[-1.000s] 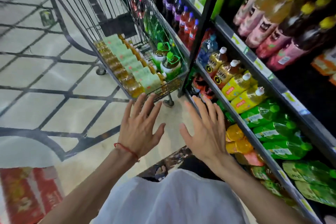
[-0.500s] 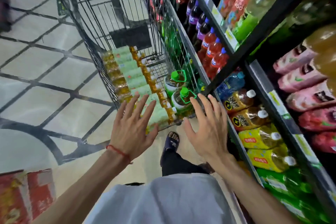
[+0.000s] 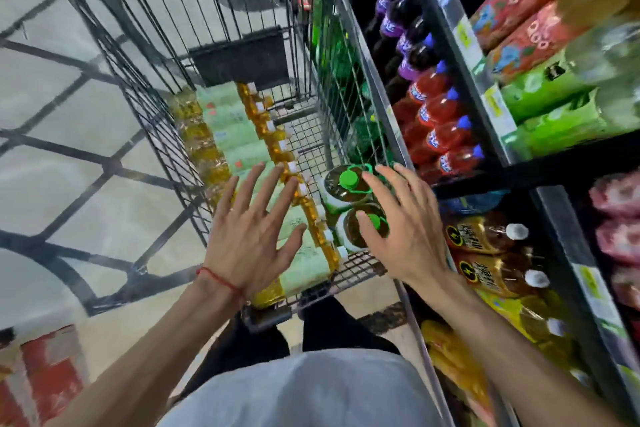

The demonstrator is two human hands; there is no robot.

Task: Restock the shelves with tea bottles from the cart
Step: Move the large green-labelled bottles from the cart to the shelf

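Observation:
A wire shopping cart (image 3: pixel 162 128) stands beside the drinks shelves. Along its left side lies a row of amber tea bottles (image 3: pixel 235 135) with pale green labels and white caps. Two big green-capped tea bottles (image 3: pixel 346 184) stand upright in its near right corner. My left hand (image 3: pixel 249 236), fingers spread, hovers over the nearest lying bottles. My right hand (image 3: pixel 405 229) is spread over the nearer green-capped bottle. Neither hand holds anything.
On the right the shelving (image 3: pixel 464 35) holds purple, red, green and pink-labelled bottles, with amber and yellow bottles (image 3: pixel 485 232) lower down. A red carton (image 3: pixel 48 371) sits on the patterned floor at lower left. My legs stand just behind the cart.
I have stepped closer to the cart. Both open hands have moved forward and now hang over the bottles inside it instead of short of its near end.

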